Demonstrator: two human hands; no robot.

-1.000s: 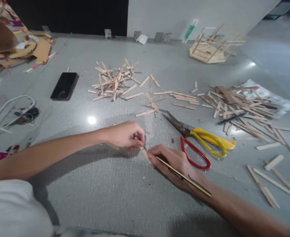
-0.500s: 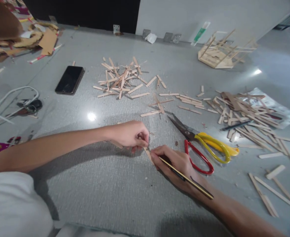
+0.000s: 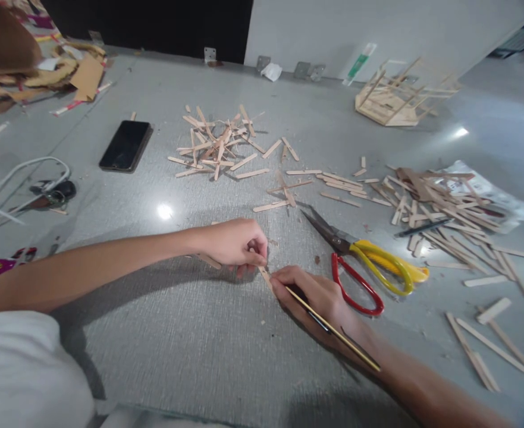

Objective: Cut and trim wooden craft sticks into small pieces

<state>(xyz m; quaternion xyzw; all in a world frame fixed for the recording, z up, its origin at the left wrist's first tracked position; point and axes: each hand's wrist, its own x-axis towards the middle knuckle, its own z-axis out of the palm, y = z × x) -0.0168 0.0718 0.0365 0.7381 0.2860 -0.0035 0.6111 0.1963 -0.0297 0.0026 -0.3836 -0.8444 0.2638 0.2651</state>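
Observation:
In the middle of the table my left hand (image 3: 240, 242) is closed, pinching the upper end of a wooden craft stick (image 3: 265, 277). My right hand (image 3: 310, 291) is closed round a slim gold-and-black pen-shaped tool (image 3: 339, 336), whose long back end slopes down along my wrist. The working tip is mostly hidden by my fingers, close to the stick and to my left fingertips. Another craft stick (image 3: 210, 260) lies partly under my left hand. Just beyond my right hand are open scissors (image 3: 339, 245) with one red and one yellow handle.
Loose craft sticks form a heap (image 3: 219, 145) at the back and another pile (image 3: 458, 208) at right, with a dark pen (image 3: 423, 227) on it. A stick-built frame (image 3: 389, 104) stands far right. A phone (image 3: 126, 145), cables (image 3: 43, 163) and cardboard scraps (image 3: 85, 77) lie left.
The back end of the gold-and-black tool has dipped slightly as my right hand tilts. My left hand keeps its pinch on the craft stick. The whole view has shifted a little.

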